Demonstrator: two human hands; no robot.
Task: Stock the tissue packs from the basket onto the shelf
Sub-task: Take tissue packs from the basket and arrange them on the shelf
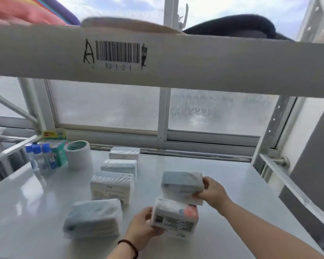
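On the white shelf board [223, 176] a row of tissue packs runs from back to front: the rear pack [124, 153], a second pack [119, 166], a third pack [111, 186] and a front pack [93, 218]. To their right my left hand [141, 228] grips a pack with a red patch [175, 218] by its left end. My right hand [212, 193] holds another pack [181, 186] by its right end, just behind the first. Both held packs sit at or just above the board. No basket is in view.
A roll of white tape [79, 154], small blue-capped bottles [39, 156] and a green box [59, 152] stand at the back left. The upper shelf beam with a barcode label [118, 53] crosses overhead. Slotted uprights [277, 116] and a frosted window [108, 105] bound the back and right.
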